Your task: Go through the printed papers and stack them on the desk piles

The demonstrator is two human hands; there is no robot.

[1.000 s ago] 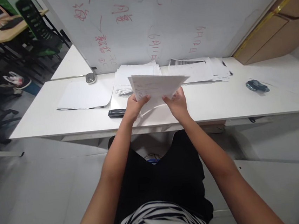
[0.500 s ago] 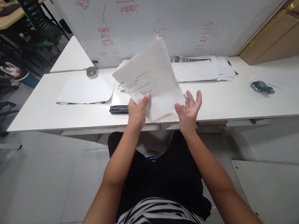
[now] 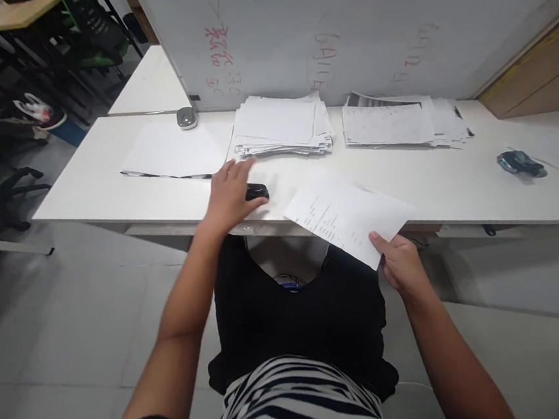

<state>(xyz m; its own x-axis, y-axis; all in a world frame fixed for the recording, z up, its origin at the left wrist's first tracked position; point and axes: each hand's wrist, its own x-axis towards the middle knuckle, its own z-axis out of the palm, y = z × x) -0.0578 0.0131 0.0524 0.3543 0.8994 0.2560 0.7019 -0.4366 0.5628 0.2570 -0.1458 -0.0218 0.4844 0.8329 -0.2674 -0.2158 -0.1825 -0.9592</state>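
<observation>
Paper (image 3: 346, 213) in hand (image 3: 404, 262), bag (image 3: 35, 110) atop bin (image 3: 70, 131)

The right hand (image 3: 404, 264) is gripping a printed paper (image 3: 342, 211). The left hand (image 3: 230, 196) is partly covering a black stapler (image 3: 258, 191).

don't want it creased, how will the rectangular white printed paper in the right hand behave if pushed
The rectangular white printed paper is probably light: the right hand alone holds it, near one corner. It likely flexes, its edges looking thin. It may swivel: its far end is ungripped.
</observation>
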